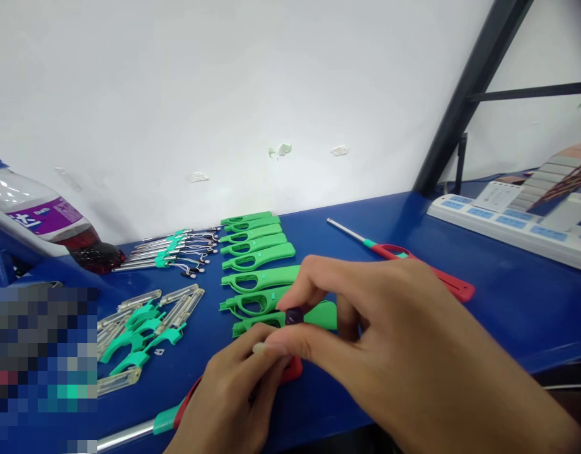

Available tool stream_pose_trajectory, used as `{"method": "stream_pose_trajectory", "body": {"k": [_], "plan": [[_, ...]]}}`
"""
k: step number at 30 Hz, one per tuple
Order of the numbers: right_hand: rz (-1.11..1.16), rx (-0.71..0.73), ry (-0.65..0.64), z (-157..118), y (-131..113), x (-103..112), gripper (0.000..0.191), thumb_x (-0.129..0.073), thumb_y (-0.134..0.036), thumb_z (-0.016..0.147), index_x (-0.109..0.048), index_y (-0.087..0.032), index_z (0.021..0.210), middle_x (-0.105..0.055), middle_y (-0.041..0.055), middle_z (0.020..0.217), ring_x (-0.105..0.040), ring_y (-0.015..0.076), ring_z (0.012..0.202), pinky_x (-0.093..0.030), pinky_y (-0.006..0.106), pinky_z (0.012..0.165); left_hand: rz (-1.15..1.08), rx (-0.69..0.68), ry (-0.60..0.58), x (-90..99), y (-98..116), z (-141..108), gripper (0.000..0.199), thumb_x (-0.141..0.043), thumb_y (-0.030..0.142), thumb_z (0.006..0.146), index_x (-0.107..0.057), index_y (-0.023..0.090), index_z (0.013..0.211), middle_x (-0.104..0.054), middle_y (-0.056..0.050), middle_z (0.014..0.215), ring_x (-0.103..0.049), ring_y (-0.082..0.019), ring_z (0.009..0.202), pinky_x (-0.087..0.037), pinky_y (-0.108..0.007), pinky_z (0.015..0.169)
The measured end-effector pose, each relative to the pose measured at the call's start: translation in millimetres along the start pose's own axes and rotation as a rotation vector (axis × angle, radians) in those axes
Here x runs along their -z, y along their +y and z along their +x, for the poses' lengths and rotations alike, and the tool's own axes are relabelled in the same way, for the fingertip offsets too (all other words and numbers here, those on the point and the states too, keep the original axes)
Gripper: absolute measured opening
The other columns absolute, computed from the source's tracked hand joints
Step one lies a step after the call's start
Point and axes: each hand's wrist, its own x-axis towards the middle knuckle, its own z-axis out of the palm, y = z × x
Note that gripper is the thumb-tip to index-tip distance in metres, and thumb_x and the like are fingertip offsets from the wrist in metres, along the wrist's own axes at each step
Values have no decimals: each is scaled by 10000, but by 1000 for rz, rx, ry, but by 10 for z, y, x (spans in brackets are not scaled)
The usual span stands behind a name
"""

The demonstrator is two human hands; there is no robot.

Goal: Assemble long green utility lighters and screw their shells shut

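Green plastic handle shells [275,254] in a row on a blue tabletop [319,236], nearest ones partly hidden by the right hand [375,328], its thumb and forefinger pinching a small dark-purple piece [294,316], left hand [231,388] curled over a red-handled lighter [166,421], grip unclear.

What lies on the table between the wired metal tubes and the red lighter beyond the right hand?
In the head view, a row of green handle pieces lies between the wired metal tubes and that red lighter.
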Motion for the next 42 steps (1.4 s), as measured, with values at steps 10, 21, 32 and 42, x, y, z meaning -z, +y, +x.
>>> {"method": "stream_pose_trajectory", "body": {"k": [10, 21, 32, 42], "plan": [[-94, 44, 76, 2, -38, -44, 184, -847, -263, 850, -674, -294, 795, -538, -128, 443, -428, 99, 375, -252, 269, 443, 37, -1, 7, -3, 4, -7, 258, -506, 42, 1030, -666, 236, 972, -728, 13, 859, -699, -116, 689, -575, -176, 637], [-153, 81, 118, 2, -25, -53, 238, -858, -273, 859, -632, -278, 782, -420, -140, 399, -358, 91, 339, -239, 247, 423, -1, 22, 5, 10, 13, -23, 313, -517, 29, 1032, -737, 251, 1043, -759, -14, 975, -691, -125, 748, -596, -182, 727], [-60, 76, 75, 10, -30, -124, 166, -846, -265, 888, -700, -306, 820, -676, -123, 657, -530, 99, 506, -296, 264, 500, 76, 41, 14, -3, -11, -52, 321, -511, 69, 1038, -768, 250, 1103, -637, 22, 753, -596, -133, 603, -588, -207, 692], [-100, 37, 5, 49, 0, -131, 157, -828, -340, 934, -764, -313, 793, -717, -101, 745, -563, 115, 582, -299, 299, 534, 122, 83, 9, 22, 15, -78, 290, -554, 126, 1049, -640, 224, 790, -596, 15, 721, -515, -122, 551, -472, -198, 533]]}}
